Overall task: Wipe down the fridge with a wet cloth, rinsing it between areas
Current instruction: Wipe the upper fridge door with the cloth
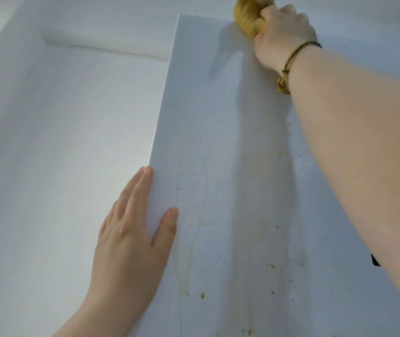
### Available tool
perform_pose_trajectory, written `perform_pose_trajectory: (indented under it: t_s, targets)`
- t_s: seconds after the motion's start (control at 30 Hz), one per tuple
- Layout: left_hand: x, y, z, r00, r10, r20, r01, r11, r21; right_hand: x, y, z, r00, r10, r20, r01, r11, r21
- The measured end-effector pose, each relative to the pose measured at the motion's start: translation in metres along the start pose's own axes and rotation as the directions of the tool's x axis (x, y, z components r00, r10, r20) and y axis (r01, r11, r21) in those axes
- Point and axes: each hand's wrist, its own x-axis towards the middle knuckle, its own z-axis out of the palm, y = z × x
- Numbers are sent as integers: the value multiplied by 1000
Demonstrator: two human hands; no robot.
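Observation:
The pale grey fridge door (230,142) fills the right of the head view, seen from below. Yellow-brown drip streaks and specks (202,295) run down its lower half. My right hand (281,32) grips a bunched yellow cloth (249,19) and presses it on the door near its top edge. A braided bracelet sits on that wrist. My left hand (131,239) lies flat with straight fingers along the door's left edge, thumb on the front face.
A white wall (60,142) stands to the left of the fridge, with a boxed ceiling ledge (101,42) above it. A small dark object (375,260) peeks out from behind my right forearm.

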Motion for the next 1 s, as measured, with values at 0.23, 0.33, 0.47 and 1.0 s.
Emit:
perform_pose_trajectory:
  t_s: [0.23, 0.33, 0.47, 1.0]
  targets:
    - [1, 1, 0, 1000, 8, -7, -8, 1000, 23, -17, -66, 5, 905, -422, 44, 415, 902, 121]
    - [0, 1, 1, 1000, 10, -11, -10, 1000, 19, -32, -60, 7, 792, -607, 68, 597, 793, 123]
    - [0, 0, 1, 1000, 2, -14, -2, 999, 34, -2, -28, 4, 938, -343, 55, 333, 932, 143]
    - [5, 0, -3, 996, 82, 30, -84, 995, 52, -25, -6, -7, 995, 66, 78, -70, 997, 43]
